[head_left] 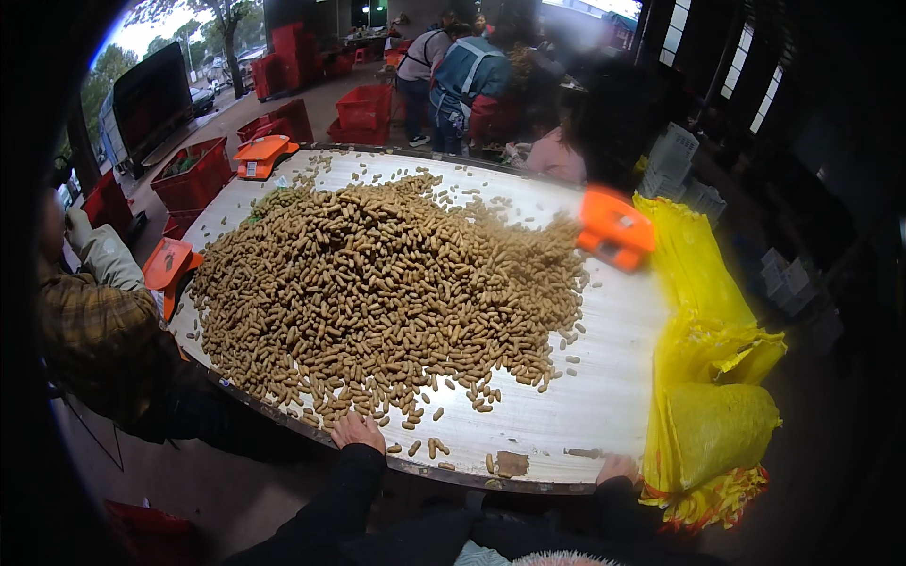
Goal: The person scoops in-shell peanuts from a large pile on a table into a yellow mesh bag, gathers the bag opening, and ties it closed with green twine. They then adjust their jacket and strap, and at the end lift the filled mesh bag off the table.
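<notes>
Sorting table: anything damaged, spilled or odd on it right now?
Nothing spilled: the peanut pile sits on the table, with loose pods near the left hand. One oddity: a brown worn patch at the near edge, between both hands, right hand resting on the rim.

- The right hand (618, 468) grips the table (604, 396) at its rim; its fingertips curl over the edge, out of sight
- Palm of the left hand (358, 432) is hidden, flat by the peanuts (377, 283) ahead of its fingers
- Far beyond the fingers, an orange scale (615, 228) is motion-blurred
- People at the far end are blurred and too small to make out
- The yellow sacks (708, 377), right of the right fingers, droop below the table edge
</notes>
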{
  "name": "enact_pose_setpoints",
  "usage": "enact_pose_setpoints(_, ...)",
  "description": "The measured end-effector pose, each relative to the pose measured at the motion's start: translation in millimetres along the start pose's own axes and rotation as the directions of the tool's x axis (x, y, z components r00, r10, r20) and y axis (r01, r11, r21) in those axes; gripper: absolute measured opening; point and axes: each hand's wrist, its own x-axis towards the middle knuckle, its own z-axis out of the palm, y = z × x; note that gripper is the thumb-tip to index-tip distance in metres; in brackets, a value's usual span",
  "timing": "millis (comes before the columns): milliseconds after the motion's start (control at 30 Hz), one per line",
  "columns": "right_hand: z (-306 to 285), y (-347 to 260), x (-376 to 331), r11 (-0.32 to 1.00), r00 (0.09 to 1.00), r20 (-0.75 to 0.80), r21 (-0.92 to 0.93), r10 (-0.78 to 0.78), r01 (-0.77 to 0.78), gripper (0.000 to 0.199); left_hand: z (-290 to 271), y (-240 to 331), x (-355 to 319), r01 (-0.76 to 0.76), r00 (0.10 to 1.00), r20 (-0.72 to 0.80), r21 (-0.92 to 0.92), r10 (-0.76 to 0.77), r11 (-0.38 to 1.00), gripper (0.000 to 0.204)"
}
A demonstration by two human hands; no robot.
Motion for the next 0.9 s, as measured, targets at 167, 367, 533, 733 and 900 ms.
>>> enact_pose_setpoints(167, 3.5, 4.9, 5.7, 1.000, 0.999, 0.051, 0.022, -0.001, 0.000, 0.029, 0.5, 1.3, -0.7, -0.023, 0.999, -0.037, 0.019, 0.024, 1.000, 0.025)
enact_pose_setpoints(367, 9.6, 8.6, 10.2, 0.999, 0.997, 0.076, 0.015, 0.027, -0.028, 0.028, 1.0, -1.2, -2.5, -0.080, 0.996, -0.034, 0.000, 0.080, 0.997, 0.025)
enact_pose_setpoints(533, 4.1, 2.7, 6.0, 1.000, 1.000, -0.010, -0.001, -0.029, 0.029, 0.029, 3.6, -3.4, -1.7, -0.061, 0.998, 0.020, 0.021, 0.061, 0.998, 0.034)
enact_pose_setpoints(733, -9.8, -2.6, 0.7, 1.000, 0.997, 0.080, -0.005, -0.017, 0.018, 0.043, 2.1, -3.1, -1.2, -0.045, 0.998, 0.046, -0.003, 0.045, 0.999, 0.035)
enact_pose_setpoints(900, -0.5, -2.3, -1.1, 1.000, 0.998, -0.056, -0.005, -0.003, 0.003, 0.028, -1.2, -0.9, -0.6, -0.030, 0.996, 0.079, 0.011, 0.029, 0.999, 0.035)
